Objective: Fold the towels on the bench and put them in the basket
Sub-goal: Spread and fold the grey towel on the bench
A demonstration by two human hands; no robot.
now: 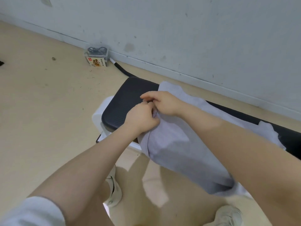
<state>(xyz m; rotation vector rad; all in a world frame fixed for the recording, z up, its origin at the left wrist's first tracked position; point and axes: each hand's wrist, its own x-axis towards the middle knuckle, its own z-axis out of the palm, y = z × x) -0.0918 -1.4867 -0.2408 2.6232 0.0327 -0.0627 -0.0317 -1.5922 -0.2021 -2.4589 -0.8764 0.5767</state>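
Observation:
A light grey towel (175, 144) lies across the black padded bench (123, 101) and hangs over its near edge toward the floor. My left hand (141, 117) grips the towel's left edge with curled fingers. Close beside it, my right hand (161, 102) pinches the same edge, its fingers bent over the cloth. The two hands touch each other above the bench top. No basket shows in the head view.
The bench has a white frame (97, 115) at its left end. A small clear box (96, 57) stands on the beige floor by the grey wall. My two shoes (114, 190) are on the floor below the hanging towel.

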